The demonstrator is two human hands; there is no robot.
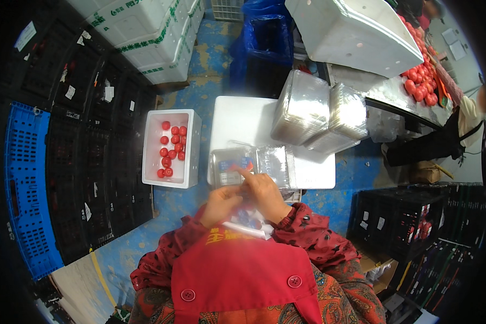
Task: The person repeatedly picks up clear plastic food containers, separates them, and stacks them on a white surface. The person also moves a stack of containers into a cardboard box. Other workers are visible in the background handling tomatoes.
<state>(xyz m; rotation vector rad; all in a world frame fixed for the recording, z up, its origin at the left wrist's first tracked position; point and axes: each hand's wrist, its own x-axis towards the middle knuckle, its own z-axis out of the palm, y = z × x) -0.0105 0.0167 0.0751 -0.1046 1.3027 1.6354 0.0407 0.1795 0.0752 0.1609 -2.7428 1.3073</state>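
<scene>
A clear plastic clamshell container [249, 152] lies on a white foam surface [243, 117] before me, its lid folded out to the right. A blue and red label [235, 165] with a white printed part shows on its left half. My right hand [265, 194] is over the container's near edge, index finger stretched towards the label. Close beside it, my left hand [222, 202] has its fingers bent together near the right fingers; whether either hand pinches something is blurred. Between my wrists, in front of my apron, lies a curled white strip [247, 230] with blue-printed film.
Two stacks of clear containers [303, 107] stand at the surface's back right. A white foam box [192, 150] with red tomatoes [175, 139] sits to the left. Black crates [101, 162] line the left side. A blue-lined bin [267, 40] stands behind. Beyond are more tomatoes [421, 87].
</scene>
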